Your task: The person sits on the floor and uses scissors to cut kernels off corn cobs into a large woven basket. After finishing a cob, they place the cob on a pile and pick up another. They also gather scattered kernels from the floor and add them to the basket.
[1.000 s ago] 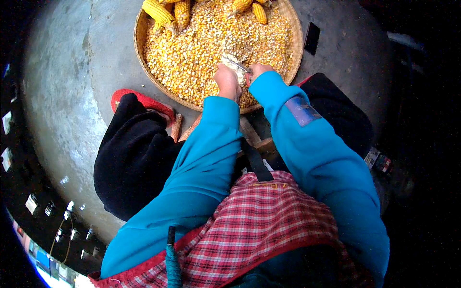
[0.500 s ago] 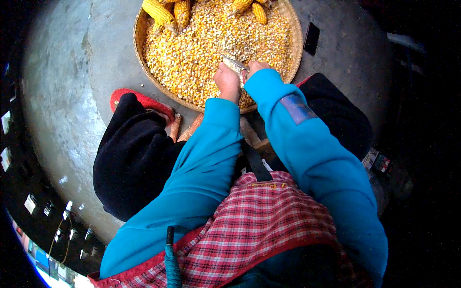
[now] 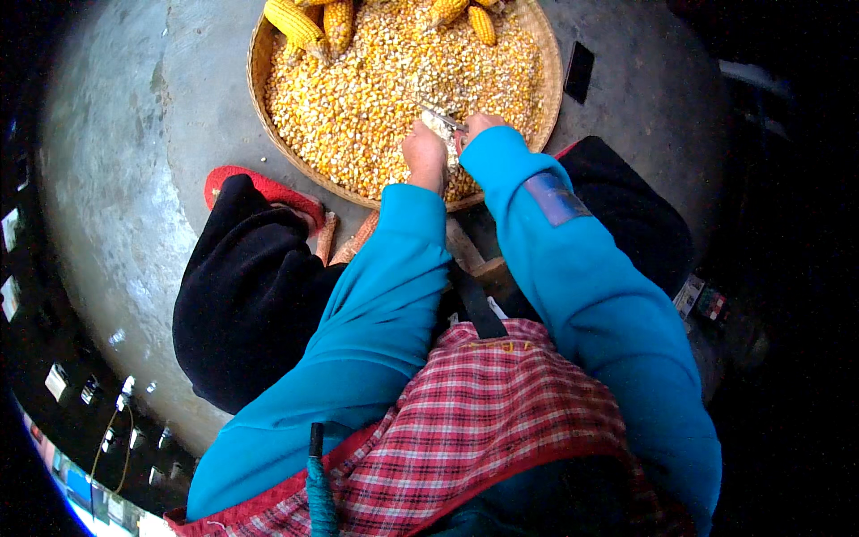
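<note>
Basically, left hand (image 3: 424,154) curled closed round a pale cob (image 3: 437,126), right hand (image 3: 481,125) gripping a red-handled metal tool (image 3: 444,117) across it. Held over the basket (image 3: 259,88)'s near side, probably so loose kernels (image 3: 358,107) stay in. Whole ears (image 3: 338,27) sit far; dark slab (image 3: 579,72) right, on floor. Sleeves (image 3: 413,210) hide some near rim.

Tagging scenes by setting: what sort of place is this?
Likely a covered home or farm workspace, though the dark edges hide much: bare grey floor, a wide woven tray of loose corn kernels, a red slipper.
</note>
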### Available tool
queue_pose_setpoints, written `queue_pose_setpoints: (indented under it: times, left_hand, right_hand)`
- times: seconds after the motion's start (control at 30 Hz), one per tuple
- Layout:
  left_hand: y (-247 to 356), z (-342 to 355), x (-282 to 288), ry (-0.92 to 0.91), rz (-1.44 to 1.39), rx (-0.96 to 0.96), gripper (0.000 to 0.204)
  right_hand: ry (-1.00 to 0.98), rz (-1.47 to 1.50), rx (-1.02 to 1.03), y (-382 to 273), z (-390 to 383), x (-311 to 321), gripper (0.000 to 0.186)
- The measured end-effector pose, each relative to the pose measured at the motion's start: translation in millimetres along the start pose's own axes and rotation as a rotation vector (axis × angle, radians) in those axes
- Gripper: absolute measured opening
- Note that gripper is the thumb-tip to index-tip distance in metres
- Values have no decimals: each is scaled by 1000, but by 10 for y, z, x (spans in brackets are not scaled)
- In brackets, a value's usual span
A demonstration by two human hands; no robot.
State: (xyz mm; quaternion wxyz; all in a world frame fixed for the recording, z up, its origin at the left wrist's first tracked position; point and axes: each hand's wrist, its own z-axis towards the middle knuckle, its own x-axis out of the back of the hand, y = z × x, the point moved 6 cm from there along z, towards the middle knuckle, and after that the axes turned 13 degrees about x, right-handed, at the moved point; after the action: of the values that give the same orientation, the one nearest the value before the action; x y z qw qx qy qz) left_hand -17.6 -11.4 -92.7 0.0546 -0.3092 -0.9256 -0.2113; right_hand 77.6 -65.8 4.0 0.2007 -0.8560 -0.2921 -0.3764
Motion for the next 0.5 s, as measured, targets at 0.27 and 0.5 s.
queue_pose_setpoints:
  times: [0.27,0.5]
  left_hand:
    - [-89,-2,-91,-222,-235,107,48]
    - [28,-150,-106,-528,-667,213,48]
  right_hand:
    - [115,61,-19,80,21,-35,25]
    - [207,399,109,279,14,-88,36]
